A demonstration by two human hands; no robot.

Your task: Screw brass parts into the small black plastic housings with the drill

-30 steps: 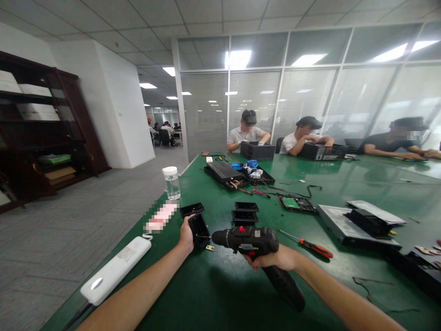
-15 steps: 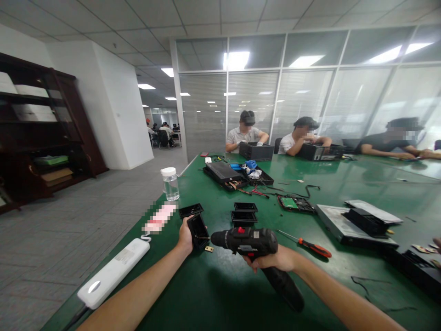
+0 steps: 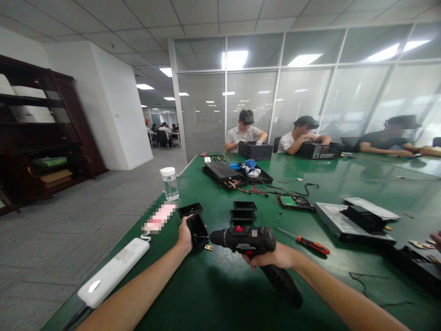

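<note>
The right grip (image 3: 272, 258) is wrapped round the handle of a black drill (image 3: 253, 239), fingers curled beneath its body. The left grip (image 3: 185, 235) is closed on the side of a small black box (image 3: 197, 230), tilted with its hollow towards the drill's nose; whether the bit touches it is too small to tell. A small tag (image 3: 208, 248) lies on the worktop (image 3: 193, 294) just beside that box. Left of the left grip is a white power strip (image 3: 119, 269); right of the right grip, a screwdriver (image 3: 314, 245). Just beyond the left grip lies another black box (image 3: 186, 211); beyond the drill, two more boxes (image 3: 243, 216). Farther out from the left grip stands a clear jar (image 3: 170, 187). Well beyond both grips, three people (image 3: 243, 134) sit across the worktop.
</note>
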